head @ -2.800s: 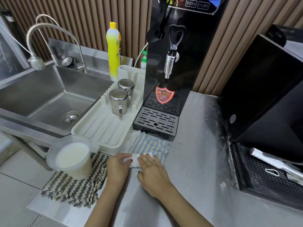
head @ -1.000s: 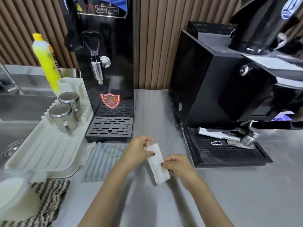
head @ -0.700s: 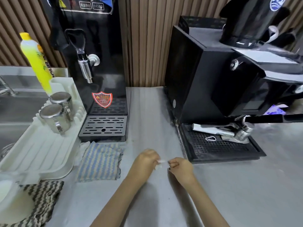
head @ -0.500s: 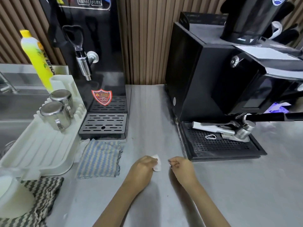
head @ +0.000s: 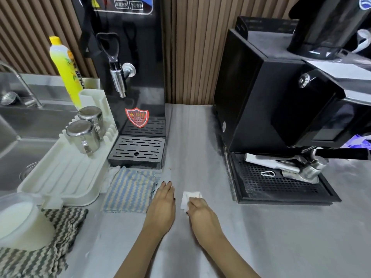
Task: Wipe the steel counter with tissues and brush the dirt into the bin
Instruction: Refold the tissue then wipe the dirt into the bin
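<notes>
Part of tissue (head: 190,196) hidden under right hand (head: 200,214); tub (head: 20,223) cut off @ L edge

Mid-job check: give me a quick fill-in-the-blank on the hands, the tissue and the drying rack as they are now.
The right hand grips a folded tissue whose colour is ____.
The left hand lies flat on the steel counter, holding ____.
The drying rack carries ____ upturned steel cups.
Missing words: white; nothing; two.
</notes>
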`<state>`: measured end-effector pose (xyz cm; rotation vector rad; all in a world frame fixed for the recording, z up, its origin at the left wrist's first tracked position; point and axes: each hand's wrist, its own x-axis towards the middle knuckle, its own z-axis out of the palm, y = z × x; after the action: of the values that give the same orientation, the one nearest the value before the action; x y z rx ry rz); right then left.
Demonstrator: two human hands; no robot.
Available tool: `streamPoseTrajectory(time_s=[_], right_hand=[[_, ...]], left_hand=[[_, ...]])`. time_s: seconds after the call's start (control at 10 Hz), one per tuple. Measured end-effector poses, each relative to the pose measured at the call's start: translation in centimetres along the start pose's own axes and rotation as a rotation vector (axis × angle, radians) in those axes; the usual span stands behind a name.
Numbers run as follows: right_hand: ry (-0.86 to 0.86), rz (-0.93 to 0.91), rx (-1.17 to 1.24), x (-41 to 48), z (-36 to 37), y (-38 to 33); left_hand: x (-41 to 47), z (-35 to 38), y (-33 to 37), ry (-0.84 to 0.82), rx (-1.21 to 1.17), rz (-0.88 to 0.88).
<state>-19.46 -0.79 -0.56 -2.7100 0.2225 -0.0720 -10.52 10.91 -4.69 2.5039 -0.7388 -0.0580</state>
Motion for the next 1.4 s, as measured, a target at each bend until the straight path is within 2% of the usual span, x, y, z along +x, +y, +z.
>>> streamPoseTrajectory(time_s=[0.2,0.4,0.5,0.6,0.7,0.8,0.9,1.0,1.1,1.2,1.3,1.4], right_hand=[[-0.058,0.064,-0.124,1.6,0.9,0.5],[0.105,0.160,-0.109,5.7,-0.2,1.6],[0.285,0.089,-0.224,6.3,0.1,2.3],[-0.025,0.054,-0.217,5.7,-0.2,2.7],[-0.088,0.003,-0.323,5.0,-0.4,3.5],[-0.162,0.044,-0.166,4.9,0.1,4.4],[0.039,0.147,-0.136,8.9,-2.3,4.9],[0.142,0.291,-0.091,14.6,-3.3,6.1],[0.018,0.219,-0.086,15.9,-3.5,5.4],[0.027,-0.039,-0.199,9.8,-2.5,4.3],[-0.010,-0.102,-0.263,2.2,-0.7,5.2],[-0.040,-0.071,-0.307,-1.0,-0.6,5.9]], left_hand=[[0.0,0.1,-0.3,-0.041,0.150,-0.001],[0.2,0.1,-0.4,-0.045,0.211,-0.004],[0.3,0.2,-0.4,-0.036,0.209,0.000],[0.3,0.3,-0.3,-0.027,0.189,0.020],[0.3,0.4,-0.4,-0.019,0.196,0.014],[0.3,0.3,-0.3,-0.021,0.219,-0.004],[0.4,0.5,-0.4,-0.016,0.203,-0.013],[0.4,0.5,-0.5,-0.016,0.217,-0.020],[0.5,0.4,-0.4,-0.027,0.234,-0.018],[0.5,0.3,-0.3,-0.018,0.241,-0.014],[0.4,0.3,-0.3,-0.012,0.237,-0.013],[0.4,0.3,-0.2,-0.014,0.226,-0.007]])
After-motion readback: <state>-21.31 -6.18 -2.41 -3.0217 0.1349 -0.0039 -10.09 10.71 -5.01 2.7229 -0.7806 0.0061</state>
